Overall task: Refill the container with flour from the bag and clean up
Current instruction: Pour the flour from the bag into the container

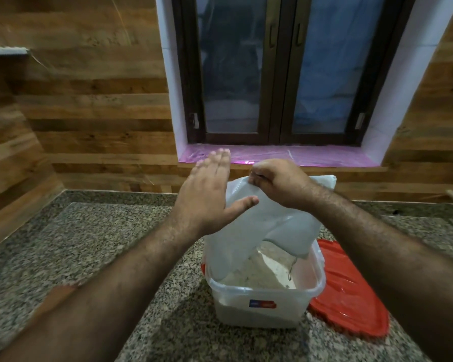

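Speckled grey granite forms the countertop (94,246) on which a clear, square-cornered plastic container (262,304) stands near the front edge, a small blue-and-red label on its near wall. Pale, powdery flour (262,273) lies heaped inside it, with a thin metal wire piece visible against the right inner wall. A translucent white plastic bag (249,231), soft and creased, hangs upside down over the container, its lower end dipping inside the rim above the flour. The right hand (277,182) is closed in a fist, pinching the upturned top of the bag, knuckles toward the camera and forearm reaching in from the lower right. The left hand (209,194) is open and flat, fingers straight and together, thumb spread out and resting against the bag's left side; its fingertips are blurred. A glossy red plastic lid (351,291) with rounded corners lies flat on the countertop, just beside the container on its right and partly tucked behind it. Horizontal wood-grain panels (89,100) line the wall behind the countertop, around a dark-framed window (272,74) whose sill is covered in shiny pink film (311,155).
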Available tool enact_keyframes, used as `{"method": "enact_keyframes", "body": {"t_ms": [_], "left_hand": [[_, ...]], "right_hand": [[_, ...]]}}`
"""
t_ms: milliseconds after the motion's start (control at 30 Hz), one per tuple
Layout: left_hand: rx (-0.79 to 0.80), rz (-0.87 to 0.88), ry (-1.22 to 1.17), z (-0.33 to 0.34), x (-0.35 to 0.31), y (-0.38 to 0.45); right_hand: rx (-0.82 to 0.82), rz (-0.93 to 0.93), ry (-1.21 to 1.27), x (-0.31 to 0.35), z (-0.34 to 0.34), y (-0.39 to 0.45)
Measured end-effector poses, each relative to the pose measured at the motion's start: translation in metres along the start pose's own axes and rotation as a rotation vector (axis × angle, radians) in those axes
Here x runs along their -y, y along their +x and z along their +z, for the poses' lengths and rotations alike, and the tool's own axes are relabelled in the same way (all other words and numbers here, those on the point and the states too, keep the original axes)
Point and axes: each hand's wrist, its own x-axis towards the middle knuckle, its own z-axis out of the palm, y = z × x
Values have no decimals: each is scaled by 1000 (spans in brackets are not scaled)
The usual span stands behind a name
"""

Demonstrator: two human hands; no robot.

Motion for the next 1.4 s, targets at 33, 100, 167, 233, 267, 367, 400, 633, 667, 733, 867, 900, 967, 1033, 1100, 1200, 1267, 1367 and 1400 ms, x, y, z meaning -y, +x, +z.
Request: {"method": "enact_keyframes", "body": {"t_ms": [33, 100, 167, 233, 267, 367, 400, 633, 667, 733, 867, 900, 967, 1033, 1100, 1200, 1267, 1367, 1400], "left_hand": [[21, -3, -9, -2, 0, 0], [139, 17, -7, -3, 1, 2], [58, 29, 14, -2, -1, 2], [1, -2, -19, -5, -2, 3], [69, 2, -29, -7, -2, 4], [126, 12, -2, -4, 1, 8], [90, 0, -8, -4, 2, 9], [177, -60, -74, -7, 4, 17], [238, -70, -67, -6, 4, 19], [252, -87, -113, -3, 6, 20], [117, -91, -368, 0, 11, 18], [109, -84, -396, 0, 12, 18], [90, -76, -447, 1, 16, 16], [90, -88, -520, 2, 24, 14], [90, -115, -605, 2, 36, 12], [18, -157, -695, 2, 55, 10], [-33, -158, -762, 3, 66, 7], [-100, -115, -775, 8, 76, 0], [-117, -116, -769, 12, 80, -3]], "right_hand": [[-7, 2, 8, 0, 0, 0], [-13, 0, 5, 1, -1, 0], [3, 3, 1, 3, -2, 0], [-1, 0, 19, 3, -3, 1], [-4, -5, 21, 3, -4, 0], [22, -11, 23, 4, -5, 3], [31, -16, 25, 4, -5, 3], [85, -52, 19, 11, -10, 7], [95, -70, 0, 12, -10, 8], [117, -101, -21, 15, -10, 8], [78, -106, -88, 17, -12, 7], [65, -104, -129, 19, -15, 6], [51, -99, -212, 23, -20, 4], [8, -86, -311, 23, -24, 1], [-93, -45, -407, 16, -25, -5], [-362, 107, -353, 3, -22, -16], [-483, 254, -117, -1, -12, -20], [-426, 489, 285, -9, 8, -20], [-385, 526, 395, -14, 15, -20]]}}
